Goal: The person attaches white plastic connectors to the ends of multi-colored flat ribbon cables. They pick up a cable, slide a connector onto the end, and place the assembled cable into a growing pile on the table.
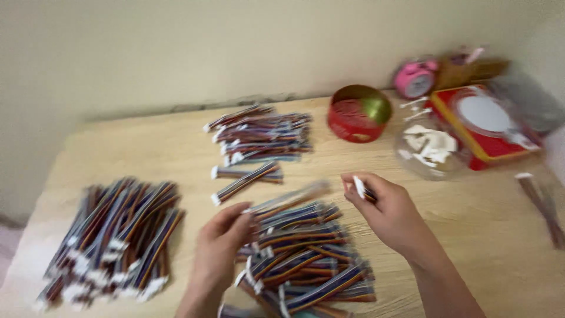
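Observation:
Three heaps of multicoloured ribbon cables with white connectors lie on a light wooden table (459, 235): a big heap (115, 235) at the left, a stack (259, 138) at the back centre, and a pile (306, 259) right in front of me. My left hand (220, 247) rests on the near pile and pinches the end of one blurred cable (288, 199) that sticks out to the right. My right hand (385, 209) is raised beside it, fingers closed on a short cable end with a white connector (360, 187).
A round red tin (359, 113) stands at the back. A clear bowl of white pieces (429, 147), a red box (485, 123) and a pink alarm clock (416, 76) are at the back right. A few cables (544, 206) lie near the right edge.

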